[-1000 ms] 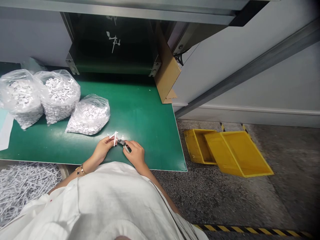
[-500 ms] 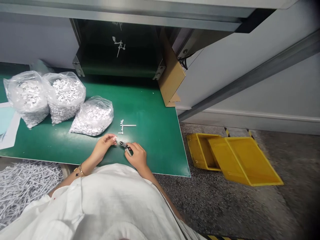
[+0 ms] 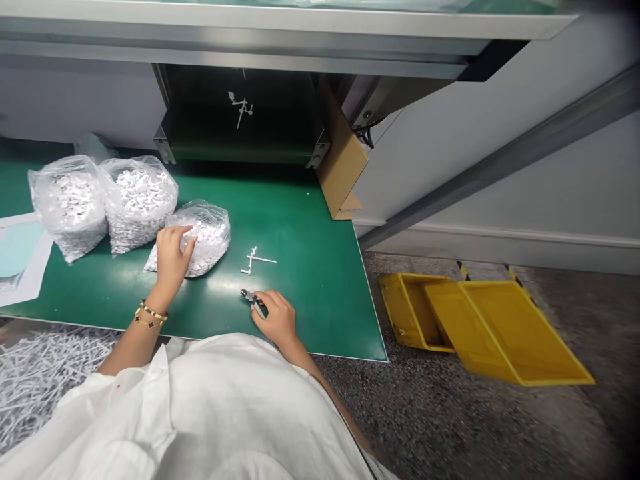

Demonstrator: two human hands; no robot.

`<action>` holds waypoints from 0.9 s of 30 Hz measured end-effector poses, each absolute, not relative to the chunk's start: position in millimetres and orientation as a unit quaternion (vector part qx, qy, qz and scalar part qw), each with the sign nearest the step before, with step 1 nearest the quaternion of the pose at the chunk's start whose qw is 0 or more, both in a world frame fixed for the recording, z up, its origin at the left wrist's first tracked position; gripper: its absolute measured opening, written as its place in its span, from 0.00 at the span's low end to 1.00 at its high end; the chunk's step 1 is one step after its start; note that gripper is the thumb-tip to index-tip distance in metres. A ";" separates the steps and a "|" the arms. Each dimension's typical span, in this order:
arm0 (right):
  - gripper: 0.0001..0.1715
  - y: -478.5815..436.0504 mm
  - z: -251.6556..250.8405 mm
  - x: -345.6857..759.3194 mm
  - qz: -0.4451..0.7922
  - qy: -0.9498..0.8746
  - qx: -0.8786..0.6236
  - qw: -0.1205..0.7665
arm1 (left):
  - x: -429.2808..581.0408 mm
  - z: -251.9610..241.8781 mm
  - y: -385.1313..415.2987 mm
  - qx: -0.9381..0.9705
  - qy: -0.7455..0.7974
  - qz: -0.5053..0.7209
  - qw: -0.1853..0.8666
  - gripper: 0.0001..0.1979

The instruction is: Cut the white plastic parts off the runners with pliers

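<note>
My left hand rests on the nearest clear bag of small white plastic parts, fingers curled over its opening; whether anything is in them is hidden. My right hand lies on the green table, closed around small cutting pliers whose jaws point left. A white plastic sprue lies loose on the mat between the two hands.
Two more bags of white parts stand at the left, beside a paper sheet. A dark machine opening with a cardboard flap is at the back. Yellow bins sit on the floor, right. Cut sprues are piled lower left.
The white sprue left my left hand and now lies on the mat. My left hand moved left onto the nearest bag. My right hand stayed put with the pliers.
</note>
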State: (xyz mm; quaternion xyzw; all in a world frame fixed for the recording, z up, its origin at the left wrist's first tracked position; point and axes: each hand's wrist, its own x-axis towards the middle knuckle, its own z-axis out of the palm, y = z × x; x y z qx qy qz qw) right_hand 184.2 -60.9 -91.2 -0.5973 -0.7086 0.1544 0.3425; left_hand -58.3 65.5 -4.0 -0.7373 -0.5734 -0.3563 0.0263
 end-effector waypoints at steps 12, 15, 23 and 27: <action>0.14 -64.7 -88.2 189.4 0.136 -0.715 -0.545 0.415 | 34.8 -67.7 23.8 -0.850 -0.496 -0.146 -0.102 0.11; 0.14 -64.4 -87.8 189.2 0.142 -0.711 -0.554 0.410 | 36.0 -74.0 28.5 -0.835 -0.511 -0.151 -0.139 0.08; 0.13 -63.0 -87.1 189.1 0.166 -0.695 -0.560 0.419 | 19.0 -71.4 31.2 -0.822 -0.498 -0.203 -0.190 0.11; 0.12 -62.4 -85.9 188.9 0.172 -0.688 -0.565 0.422 | 11.6 -77.2 29.4 -0.813 -0.506 -0.217 -0.189 0.11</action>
